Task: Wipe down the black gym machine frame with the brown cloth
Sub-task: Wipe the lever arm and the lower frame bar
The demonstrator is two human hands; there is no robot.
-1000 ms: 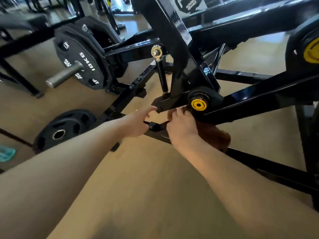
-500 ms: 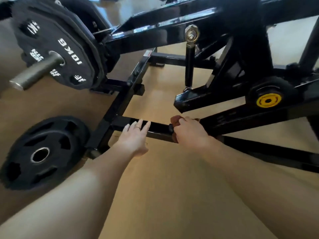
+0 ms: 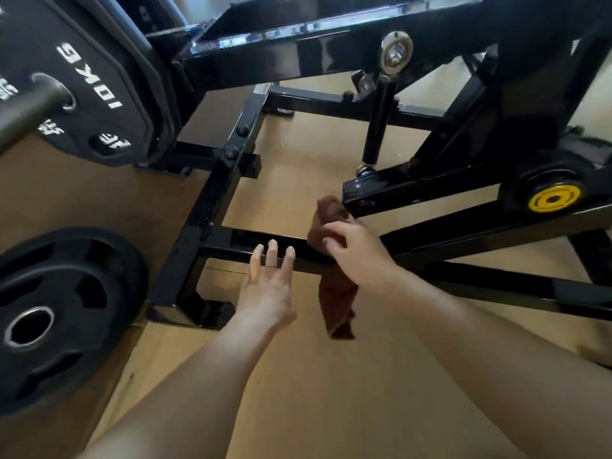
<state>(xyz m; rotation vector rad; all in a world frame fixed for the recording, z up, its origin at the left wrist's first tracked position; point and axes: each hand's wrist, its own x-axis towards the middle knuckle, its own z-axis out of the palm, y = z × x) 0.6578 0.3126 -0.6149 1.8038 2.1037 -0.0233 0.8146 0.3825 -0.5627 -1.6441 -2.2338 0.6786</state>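
Tan floor — cloth on frame

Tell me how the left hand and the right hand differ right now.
The left hand is open with straight, spread fingers and holds nothing; the right hand has curled fingers gripping the brown cloth. The left hand wears a ring; no ring shows on the right. The left hand's fingertips reach the bare low crossbar; the right hand holds the cloth draped over that bar further right. Both are bare and reach toward the same bar.
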